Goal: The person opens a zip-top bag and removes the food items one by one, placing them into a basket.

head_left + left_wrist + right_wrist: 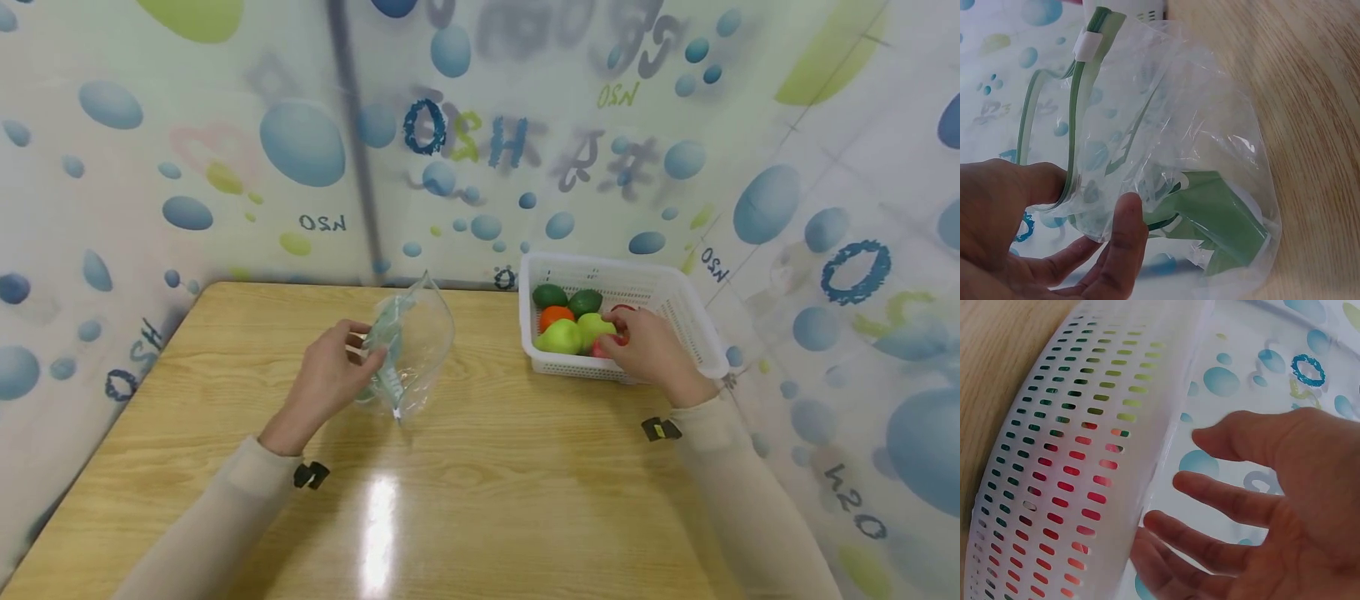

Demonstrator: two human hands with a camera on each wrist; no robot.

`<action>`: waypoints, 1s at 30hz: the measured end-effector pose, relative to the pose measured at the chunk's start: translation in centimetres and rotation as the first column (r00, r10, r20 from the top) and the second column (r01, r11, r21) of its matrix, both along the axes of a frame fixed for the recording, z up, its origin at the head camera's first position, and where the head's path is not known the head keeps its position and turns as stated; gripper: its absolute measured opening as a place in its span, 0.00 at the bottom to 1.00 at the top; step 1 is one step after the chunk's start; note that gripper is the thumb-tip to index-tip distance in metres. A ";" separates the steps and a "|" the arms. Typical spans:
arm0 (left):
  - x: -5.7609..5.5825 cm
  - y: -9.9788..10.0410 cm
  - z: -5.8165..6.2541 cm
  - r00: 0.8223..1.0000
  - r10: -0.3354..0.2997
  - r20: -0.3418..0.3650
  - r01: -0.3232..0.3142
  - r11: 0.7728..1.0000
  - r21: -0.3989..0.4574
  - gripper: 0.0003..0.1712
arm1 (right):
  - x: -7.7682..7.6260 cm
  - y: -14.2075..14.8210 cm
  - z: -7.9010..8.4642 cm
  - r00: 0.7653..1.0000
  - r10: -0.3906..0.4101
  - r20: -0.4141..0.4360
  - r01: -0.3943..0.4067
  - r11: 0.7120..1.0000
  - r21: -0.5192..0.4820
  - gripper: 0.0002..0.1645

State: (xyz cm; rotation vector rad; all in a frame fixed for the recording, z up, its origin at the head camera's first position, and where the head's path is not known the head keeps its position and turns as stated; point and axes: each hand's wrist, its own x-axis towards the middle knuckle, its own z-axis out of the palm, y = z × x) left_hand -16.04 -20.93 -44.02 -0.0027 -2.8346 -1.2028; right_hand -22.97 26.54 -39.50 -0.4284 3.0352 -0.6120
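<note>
A clear zip bag [429, 333] with green printing and a white slider [1088, 46] stands upright on the table, its mouth towards my left hand [330, 367]. That hand holds the bag near the mouth, thumb at the green zip strip [1076, 119] and the other fingers against the plastic. My right hand [652, 346] is over the white basket [573, 367], fingers spread and slightly bent, nothing gripped. Below its fingertips lie a red fruit [604, 347] and a yellow-green fruit [596, 330]. In the right wrist view, the fingers are beside the basket's rim.
Also in the basket are another yellow-green fruit [560, 337], an orange one [556, 317] and two dark green ones, one at the back left [550, 296]. The wooden table [480, 483] meets a patterned wall [480, 200] behind and at the right.
</note>
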 end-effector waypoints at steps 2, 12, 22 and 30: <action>0.0 0.0 0.0 1.000 -0.003 -0.004 0.003 1.000 0.001 0.32 | 0.1 -0.1 -0.1 1.000 0.001 -0.022 -0.002 1.000 -0.007 0.28; 0.2 0.2 0.2 1.000 -0.018 0.000 0.018 1.000 0.018 0.34 | 1.2 -0.7 -0.7 0.992 -0.011 -0.124 0.001 0.997 -0.080 0.25; 0.7 -0.5 0.2 0.995 -0.075 -0.065 0.075 0.997 -0.003 0.39 | 2.1 -1.1 -1.8 0.953 0.039 -0.300 -0.085 0.986 -0.143 0.27; 1.3 -2.4 -0.3 0.980 -0.135 -0.149 0.121 0.988 -0.101 0.36 | 3.0 -0.8 -2.4 0.953 0.096 -0.287 -0.121 0.990 -0.070 0.47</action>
